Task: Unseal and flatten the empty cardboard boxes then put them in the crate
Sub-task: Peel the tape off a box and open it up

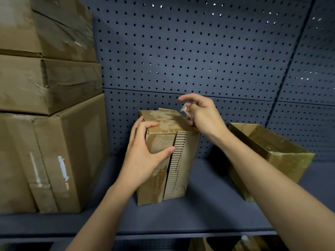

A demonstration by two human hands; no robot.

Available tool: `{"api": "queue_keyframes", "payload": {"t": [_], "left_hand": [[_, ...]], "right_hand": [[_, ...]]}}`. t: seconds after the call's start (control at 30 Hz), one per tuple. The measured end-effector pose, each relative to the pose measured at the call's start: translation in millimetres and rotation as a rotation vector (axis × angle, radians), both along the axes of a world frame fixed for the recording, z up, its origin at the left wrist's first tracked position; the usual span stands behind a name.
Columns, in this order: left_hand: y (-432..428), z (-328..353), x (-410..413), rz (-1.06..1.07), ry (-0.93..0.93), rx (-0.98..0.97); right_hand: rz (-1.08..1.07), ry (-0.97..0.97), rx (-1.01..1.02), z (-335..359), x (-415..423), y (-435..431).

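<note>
Readable text: you find none | white patch (63,167) on the big left box (81,151): too blurred for you to read

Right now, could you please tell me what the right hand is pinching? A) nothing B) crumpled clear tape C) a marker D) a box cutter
B: the right hand pinches crumpled clear tape at the small cardboard box's top corner.
</note>
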State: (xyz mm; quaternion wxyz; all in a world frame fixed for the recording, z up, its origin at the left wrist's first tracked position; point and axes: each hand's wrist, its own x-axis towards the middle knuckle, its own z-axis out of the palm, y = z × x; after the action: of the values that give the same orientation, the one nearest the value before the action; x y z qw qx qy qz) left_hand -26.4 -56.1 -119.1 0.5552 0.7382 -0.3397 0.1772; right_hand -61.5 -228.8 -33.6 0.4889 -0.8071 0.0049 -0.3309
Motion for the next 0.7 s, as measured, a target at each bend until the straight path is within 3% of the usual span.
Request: {"api": "queue_keyframes", "payload": {"t": [0.23,0.37,0.53,0.6,0.7], "left_hand": [[-15,1,-3,-0.032,-0.020,0.003],[-28,2,-8,-0.035,-0.011,0.011],[-36,2,-12,-0.047,0.004,0.000],[-36,1,-12,-0.047,0.017,-0.006],[-34,-1,-12,-0.047,0.009,-0.012]], "right_hand": [[-0.030,0.057,0.001,6,-19,-1],[-0.109,0.067,-0.127,2,-23,-20],[-0.374,-0.025,-0.298,1,-47,-65],[-0.488,0.058,-0.282,0,-58,-88],[-0.786,0.239,-0.431,-3,-71,-118]]}}
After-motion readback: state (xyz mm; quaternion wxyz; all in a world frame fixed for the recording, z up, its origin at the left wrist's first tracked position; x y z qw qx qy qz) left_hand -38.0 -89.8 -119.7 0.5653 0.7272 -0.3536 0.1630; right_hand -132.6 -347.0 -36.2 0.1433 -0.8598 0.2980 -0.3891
